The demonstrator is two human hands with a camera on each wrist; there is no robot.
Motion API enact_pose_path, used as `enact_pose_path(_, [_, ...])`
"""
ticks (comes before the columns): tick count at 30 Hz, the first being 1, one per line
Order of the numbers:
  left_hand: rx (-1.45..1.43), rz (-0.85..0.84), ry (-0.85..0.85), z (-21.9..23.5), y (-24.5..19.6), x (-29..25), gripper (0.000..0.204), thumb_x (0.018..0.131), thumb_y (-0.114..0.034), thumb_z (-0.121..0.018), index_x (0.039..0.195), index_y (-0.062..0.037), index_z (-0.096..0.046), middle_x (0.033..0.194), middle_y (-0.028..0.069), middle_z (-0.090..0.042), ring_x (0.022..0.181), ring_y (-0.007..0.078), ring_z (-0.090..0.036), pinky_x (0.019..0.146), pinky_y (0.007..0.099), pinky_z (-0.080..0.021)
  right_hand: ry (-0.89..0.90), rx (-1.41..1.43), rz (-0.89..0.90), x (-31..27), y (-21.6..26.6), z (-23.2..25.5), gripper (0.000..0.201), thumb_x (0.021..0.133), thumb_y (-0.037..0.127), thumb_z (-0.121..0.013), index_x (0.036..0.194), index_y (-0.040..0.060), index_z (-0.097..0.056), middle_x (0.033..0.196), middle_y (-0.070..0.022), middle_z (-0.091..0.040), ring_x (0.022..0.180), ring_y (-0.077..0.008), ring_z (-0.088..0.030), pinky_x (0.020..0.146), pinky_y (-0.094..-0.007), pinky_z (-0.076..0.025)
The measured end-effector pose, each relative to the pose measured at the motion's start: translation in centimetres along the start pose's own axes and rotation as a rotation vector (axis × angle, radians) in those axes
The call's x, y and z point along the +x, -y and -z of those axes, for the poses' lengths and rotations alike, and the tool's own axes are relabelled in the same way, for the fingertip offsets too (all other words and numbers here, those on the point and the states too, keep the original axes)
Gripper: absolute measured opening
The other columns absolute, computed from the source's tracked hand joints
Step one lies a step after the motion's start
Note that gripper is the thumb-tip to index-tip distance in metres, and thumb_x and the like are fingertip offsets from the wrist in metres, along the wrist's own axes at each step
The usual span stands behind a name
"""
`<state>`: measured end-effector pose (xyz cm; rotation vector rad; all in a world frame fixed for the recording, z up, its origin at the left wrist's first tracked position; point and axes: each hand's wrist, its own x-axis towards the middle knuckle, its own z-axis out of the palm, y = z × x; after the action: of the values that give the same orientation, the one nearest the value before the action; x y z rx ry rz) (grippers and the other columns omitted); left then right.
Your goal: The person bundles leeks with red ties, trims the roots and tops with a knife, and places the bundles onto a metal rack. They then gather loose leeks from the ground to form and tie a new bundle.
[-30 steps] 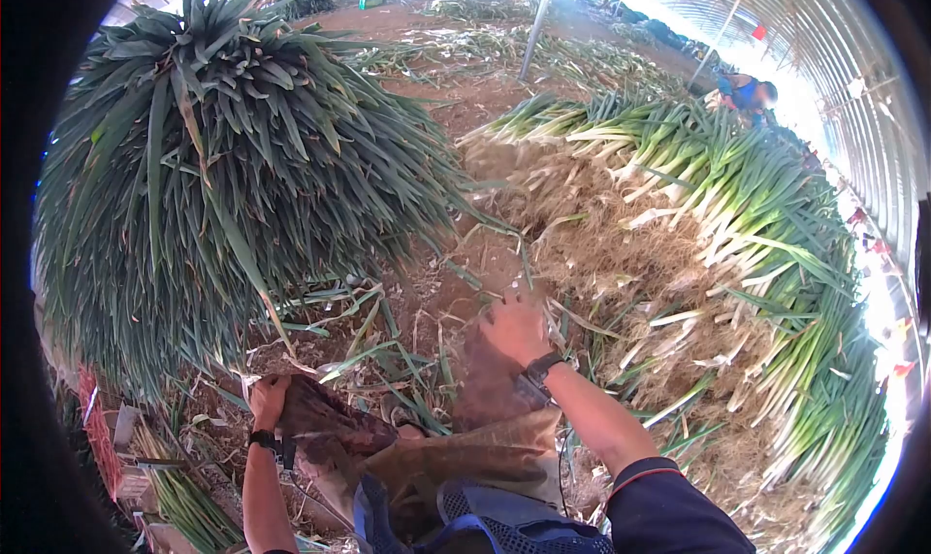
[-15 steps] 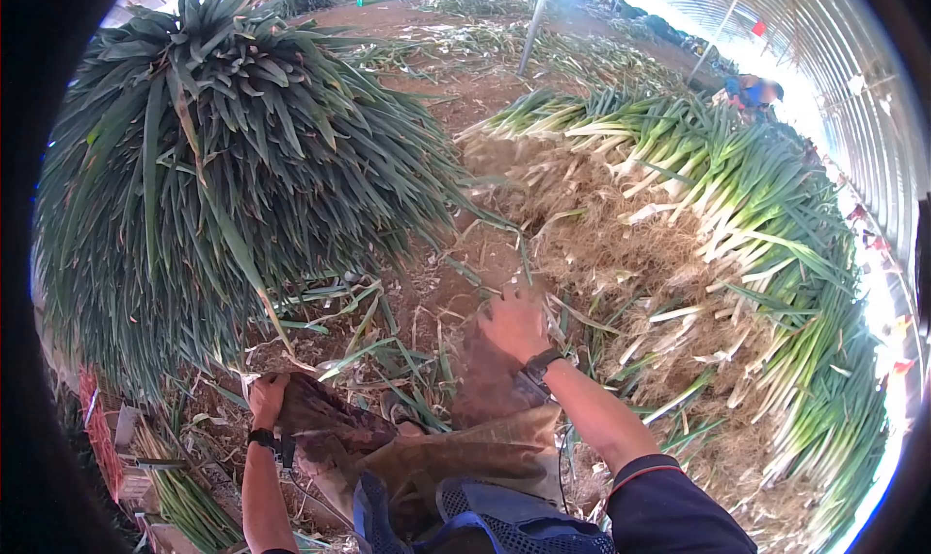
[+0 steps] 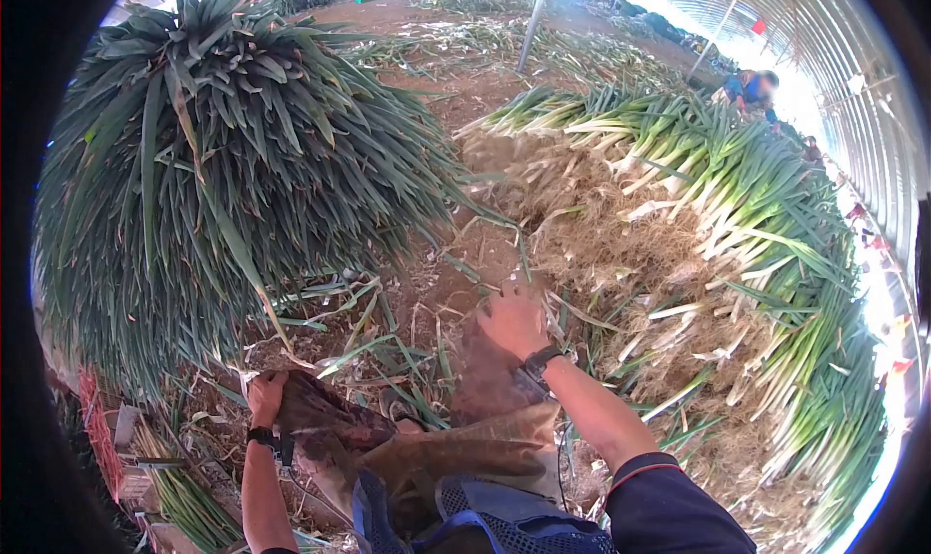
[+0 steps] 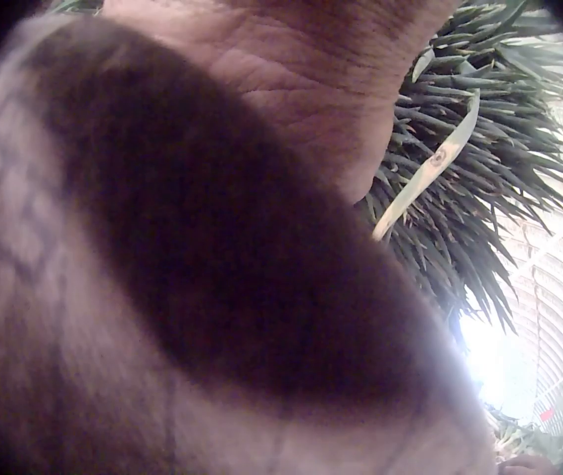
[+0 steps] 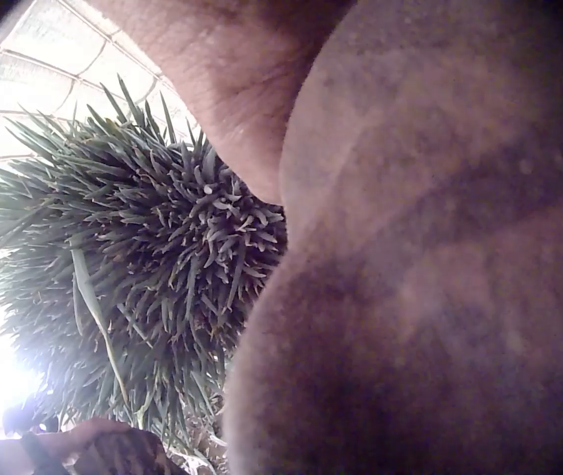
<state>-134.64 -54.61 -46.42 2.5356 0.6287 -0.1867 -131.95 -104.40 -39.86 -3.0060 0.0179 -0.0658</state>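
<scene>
My left hand point(image 3: 266, 399) rests on the knee of a brown-stained trouser leg point(image 3: 325, 420), and its wrist wears a black strap. Over the other knee point(image 3: 480, 384) lies my right hand point(image 3: 514, 321), with its fingers draped loosely across the cloth. Neither hand holds anything. In the left wrist view, the heel of the left hand point(image 4: 301, 59) lies against blurred cloth. The right wrist view likewise has the right hand point(image 5: 237, 109) on the trouser cloth, with its fingers hidden. Close beyond the left hand stands a large heap of dark green leek-like leaves point(image 3: 242, 176).
A curved row of long green onions point(image 3: 742, 219) lies to the right, its matted roots point(image 3: 621, 263) facing me. Trimmed leaves point(image 3: 402, 360) litter the soil. Cut stalks point(image 3: 189, 491) lie at lower left beside red netting point(image 3: 99, 428). Another person point(image 3: 752, 90) bends at the far right.
Both hands stay on the knees. The person in the far background has shifted slightly and come up a little higher in view.
</scene>
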Motion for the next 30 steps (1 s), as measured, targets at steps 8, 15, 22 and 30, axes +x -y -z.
enact_pose_path(8, [-0.029, -0.040, -0.006, -0.4, 0.7, 0.3, 0.046, 0.079, -0.049, -0.065, 0.105, -0.0122, -0.075, 0.103, 0.0195, -0.072, 0.101, 0.0386, -0.067, 0.088, 0.0430, -0.051, -0.005, -0.001, 0.001, -0.2, 0.1, 0.3, 0.044, 0.088, 0.043, -0.060, 0.108, 0.0052, -0.070, 0.120, -0.0157, -0.060, 0.121, -0.0383, -0.050, 0.097, -0.0515, -0.045])
enact_pose_path(15, [0.013, -0.018, -0.024, -0.3, 0.5, 0.2, 0.047, 0.079, -0.050, -0.065, 0.104, -0.0111, -0.076, 0.101, 0.0204, -0.072, 0.100, 0.0384, -0.067, 0.088, 0.0434, -0.051, 0.010, -0.035, -0.007, 0.0, 0.2, 0.3, 0.044, 0.089, 0.043, -0.059, 0.110, 0.0062, -0.069, 0.120, -0.0158, -0.061, 0.118, -0.0385, -0.052, 0.096, -0.0532, -0.045])
enact_pose_path(22, [0.009, -0.041, -0.030, -0.2, 0.3, 0.1, 0.047, 0.079, -0.048, -0.064, 0.104, -0.0104, -0.075, 0.101, 0.0214, -0.071, 0.099, 0.0387, -0.067, 0.087, 0.0437, -0.051, -0.177, -0.074, 0.052, -0.3, 0.1, -0.5, 0.038, 0.086, 0.040, -0.059, 0.096, 0.0058, -0.071, 0.107, -0.0136, -0.063, 0.111, -0.0349, -0.055, 0.090, -0.0509, -0.048])
enact_pose_path(30, [-0.007, -0.050, -0.033, -0.1, 0.2, -0.1, 0.046, 0.079, -0.047, -0.064, 0.104, -0.0102, -0.075, 0.101, 0.0219, -0.071, 0.099, 0.0393, -0.067, 0.086, 0.0440, -0.051, -0.168, -0.066, 0.044, -0.3, 0.0, -0.6, 0.038, 0.085, 0.040, -0.059, 0.096, 0.0062, -0.071, 0.108, -0.0138, -0.063, 0.110, -0.0350, -0.056, 0.090, -0.0516, -0.048])
